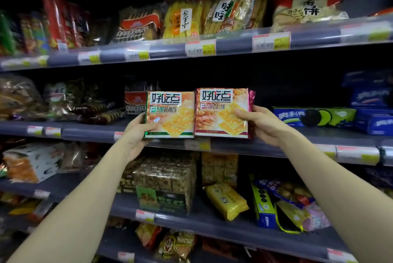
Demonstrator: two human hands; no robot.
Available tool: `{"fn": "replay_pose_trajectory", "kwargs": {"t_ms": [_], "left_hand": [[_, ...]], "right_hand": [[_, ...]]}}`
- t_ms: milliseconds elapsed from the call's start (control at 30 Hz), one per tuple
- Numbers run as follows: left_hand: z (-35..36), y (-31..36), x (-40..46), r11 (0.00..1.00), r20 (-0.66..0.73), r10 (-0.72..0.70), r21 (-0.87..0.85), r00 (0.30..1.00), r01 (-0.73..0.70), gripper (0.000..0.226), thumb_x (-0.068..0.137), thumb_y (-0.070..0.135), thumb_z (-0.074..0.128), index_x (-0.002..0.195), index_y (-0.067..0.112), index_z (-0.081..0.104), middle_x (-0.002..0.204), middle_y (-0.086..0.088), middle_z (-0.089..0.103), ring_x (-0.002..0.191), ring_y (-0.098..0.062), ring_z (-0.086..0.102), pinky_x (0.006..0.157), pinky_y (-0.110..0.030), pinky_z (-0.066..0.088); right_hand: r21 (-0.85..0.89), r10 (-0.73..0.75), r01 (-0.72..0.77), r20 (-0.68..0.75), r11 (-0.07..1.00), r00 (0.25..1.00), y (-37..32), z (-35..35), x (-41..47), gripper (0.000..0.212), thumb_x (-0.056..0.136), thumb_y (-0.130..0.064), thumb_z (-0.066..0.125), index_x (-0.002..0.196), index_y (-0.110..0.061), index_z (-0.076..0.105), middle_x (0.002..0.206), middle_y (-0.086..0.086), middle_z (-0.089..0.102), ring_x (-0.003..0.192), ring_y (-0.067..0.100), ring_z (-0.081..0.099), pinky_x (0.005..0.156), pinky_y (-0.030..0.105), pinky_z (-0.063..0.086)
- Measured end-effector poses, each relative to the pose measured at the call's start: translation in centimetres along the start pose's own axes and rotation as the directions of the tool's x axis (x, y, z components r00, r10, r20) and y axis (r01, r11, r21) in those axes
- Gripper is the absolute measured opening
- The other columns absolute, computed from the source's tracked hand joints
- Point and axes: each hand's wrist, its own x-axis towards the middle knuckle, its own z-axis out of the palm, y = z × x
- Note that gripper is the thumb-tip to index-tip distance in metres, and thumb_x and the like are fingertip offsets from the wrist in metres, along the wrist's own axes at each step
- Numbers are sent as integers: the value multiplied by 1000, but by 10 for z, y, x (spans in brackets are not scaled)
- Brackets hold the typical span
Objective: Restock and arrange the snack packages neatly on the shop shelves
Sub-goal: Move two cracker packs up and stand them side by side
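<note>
Left hand [138,133] grips the green-edged cracker pack [170,114] at its lower left corner, thumb across the printed face, fingers hidden behind. Right hand [260,123] pinches the red-edged cracker pack [222,111] at its right edge, thumb on the front, fingers wrapped behind. Both packs stand upright, inner edges touching, their bases at the front lip of the middle shelf [89,133]. I cannot tell whether they rest on the lip or hang just in front of it.

Risks, as I judge them:
- Each pack is held by one edge only. If the hands let go before the bases sit flat and further in, either could tip forward off the lip.
- Pushing back may shove the red-labelled pack [135,101] standing just behind the left pack.
- Sliding right could nudge the green cookie box [314,116] lying near the right hand.

Count:
- Hands: two, both occupied.
- Cracker packs in hand: two faces showing; crimped edges at the right pack's far side hint at more behind, number unclear.
- Shelf levels in view: five.
- Yellow pack [226,201] on the shelf below: one, tilted.
</note>
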Motion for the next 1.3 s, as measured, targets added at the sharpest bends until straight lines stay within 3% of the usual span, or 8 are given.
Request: {"fn": "replay_pose_trajectory", "kwargs": {"t_ms": [100,267,433,567,667,900,1100,1300], "left_hand": [[-10,4,27,1000,30,2,29,1000,-3,25,90,1,57,103,22,62,93,2,71,84,-14,66,67,-27,48],[-22,6,63,999,73,13,43,997,-17,29,89,0,58,102,25,61,97,1,70,91,-17,66,79,-35,52],[-33,4,95,998,125,0,63,992,-8,41,88,-5,56,122,19,55,103,-2,69,94,-18,66,75,-30,51],[-36,4,112,973,179,19,224,984,-60,41,87,-5,59,120,18,52,102,1,67,91,-13,64,81,-29,51],[-40,0,122,951,234,-7,302,972,-66,43,84,-3,65,120,17,51,104,3,66,90,-7,63,78,-20,48],[-45,-2,137,850,242,-26,516,970,-106,51,78,9,76,124,13,55,112,-2,65,102,-16,60,95,-29,42],[-41,-5,143,851,232,-53,520,971,-78,48,84,14,71,129,11,52,111,-2,64,91,-9,58,88,-28,38],[-46,-9,147,886,195,-50,461,980,-47,44,86,7,67,128,9,53,114,-6,66,103,-18,60,99,-31,38]], "right_hand": [[16,-12,13,-48,1000,999,2,12,15,19,88,-14,63,107,-14,60,105,7,71,95,21,70,82,34,57],[28,-31,35,-130,999,991,4,27,38,26,86,-11,65,112,-9,60,104,9,72,94,22,70,84,37,56],[14,-19,22,-195,1000,981,6,36,60,34,84,-7,67,116,-5,57,106,12,70,93,23,70,81,37,57],[-27,-24,18,-227,999,974,10,35,70,35,84,-4,67,117,-4,56,104,13,70,89,21,70,74,32,60],[-50,1,-13,-238,999,971,16,33,74,36,83,-2,68,117,-4,55,104,14,70,89,23,71,71,31,60],[-421,-102,-42,-315,906,944,10,35,82,28,77,-7,76,100,-13,61,89,1,69,76,10,67,55,15,53],[-398,-123,-38,-371,916,921,19,37,97,26,78,-8,76,94,-17,58,95,2,66,85,16,66,76,30,52],[-383,-111,-39,-362,923,925,23,43,103,25,80,-11,75,94,-19,55,94,1,67,85,16,67,72,26,52]]}}
